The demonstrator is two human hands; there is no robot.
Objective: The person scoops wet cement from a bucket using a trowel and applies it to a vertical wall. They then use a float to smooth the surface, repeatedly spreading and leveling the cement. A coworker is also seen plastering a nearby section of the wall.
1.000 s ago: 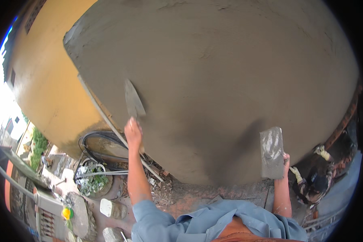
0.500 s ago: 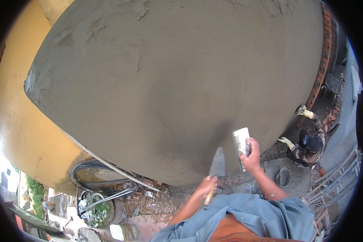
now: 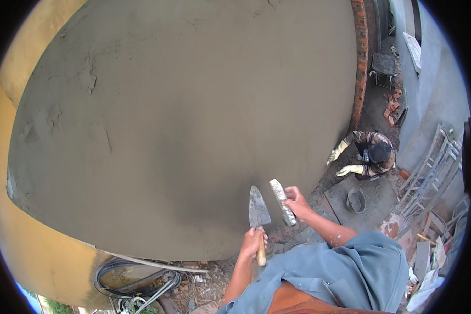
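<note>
A pointed trowel [image 3: 258, 209] with a wooden handle is gripped in my left hand [image 3: 253, 242], its grey blade tipped up toward the wall. My right hand [image 3: 296, 203] grasps a whitish, mortar-smeared plastering float [image 3: 282, 202], seen nearly edge-on. Its fingers wrap behind the tool, partly hidden. Both tools stand close together in front of a broad wall of wet grey plaster [image 3: 193, 131]. Whether the float touches the plaster, I cannot tell. Ridges and rough patches mark the plaster at the left, while its middle looks smooth.
To the right a co-worker [image 3: 374, 154] in a cap and pale gloves crouches by the wall's foot. A bucket [image 3: 356, 200] stands near them. Farther right are a metal ladder [image 3: 429, 162] and loose bricks [image 3: 392, 107]. Coiled black cables [image 3: 136, 275] lie at lower left.
My view has swung to the right, so the wall and co-worker sit farther left. The float has turned from showing its face to nearly edge-on. Both tools stay in my hands.
</note>
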